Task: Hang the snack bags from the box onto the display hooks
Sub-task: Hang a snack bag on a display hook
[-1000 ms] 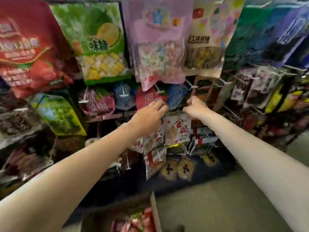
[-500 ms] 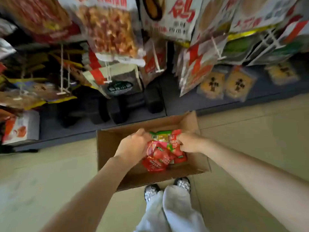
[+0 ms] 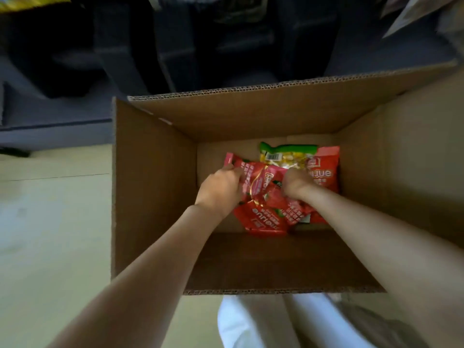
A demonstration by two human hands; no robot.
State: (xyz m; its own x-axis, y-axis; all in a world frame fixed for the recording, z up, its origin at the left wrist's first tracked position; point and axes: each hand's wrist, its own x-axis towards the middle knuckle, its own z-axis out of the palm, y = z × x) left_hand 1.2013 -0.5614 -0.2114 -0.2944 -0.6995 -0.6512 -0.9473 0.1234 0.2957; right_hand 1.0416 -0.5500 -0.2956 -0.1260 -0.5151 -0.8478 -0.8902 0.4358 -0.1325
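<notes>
1. The floor is pale and fills the left side of the view, running under and around the box.
2. The dark base of the display unit spans the top of the view, blurred, just beyond the far flap of the box.
3. The cardboard box stands open on the floor in front of the person, its 4 flaps turned outward, its corrugated edges showing at the far and near rims.
4. The person's pale trouser legs show at the bottom edge, just beside the near wall of the box.
5. Both bare forearms reach down into the box from the near side.
6. The red snack bags lie in a loose, overlapping heap on the box bottom, towards the far right corner; how many there are cannot be told.
7. A green and yellow snack bag lies at the far edge of the heap, partly under the red ones, with a barcode label facing up.
8. The left hand is down on the left of the heap, fingers curled onto the edge of a red bag.
9. The right hand is on the middle of the heap, fingers bunched and curled into the red bags, gripping them.
10. The 2 hands are near each other, with crumpled red packaging between them.
</notes>
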